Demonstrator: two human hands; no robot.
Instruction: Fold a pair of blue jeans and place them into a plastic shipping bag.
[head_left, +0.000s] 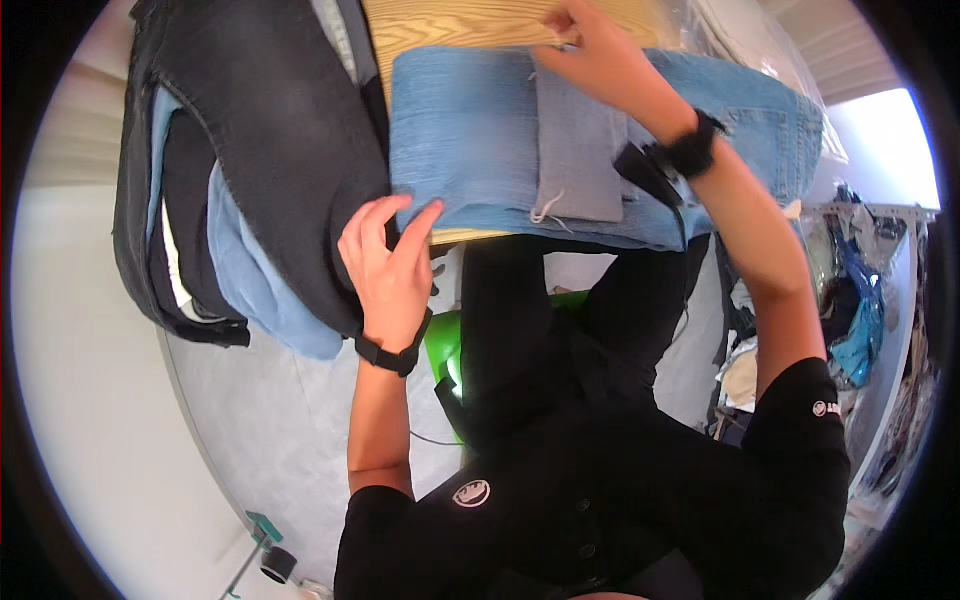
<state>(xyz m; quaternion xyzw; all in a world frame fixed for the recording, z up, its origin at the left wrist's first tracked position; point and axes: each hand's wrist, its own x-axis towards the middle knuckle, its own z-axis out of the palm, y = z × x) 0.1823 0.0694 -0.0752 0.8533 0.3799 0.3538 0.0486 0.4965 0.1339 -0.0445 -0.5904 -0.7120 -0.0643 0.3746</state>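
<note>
Folded light-blue denim jeans (465, 135) lie across the wooden table before me. A grey denim piece (581, 165) with frayed edges lies across their middle, and a loose white string (551, 210) hangs at its near end. My left hand (390, 262) is at the near left corner of the jeans. Its thumb and fingers are apart, with the fingertips at the cloth. My right hand (589, 52) is over the far edge of the jeans, its fingers curled and slightly blurred. Whether it pinches anything cannot be made out.
A pile of black and blue garments (270, 150) drapes over the table's left side. Clear plastic wrapping (757, 45) lies at the far right. Bagged items fill a shelf rack (855, 285) at right. A green seat (442, 337) shows beneath me. A dark cable hangs from my right wrist device (649, 172).
</note>
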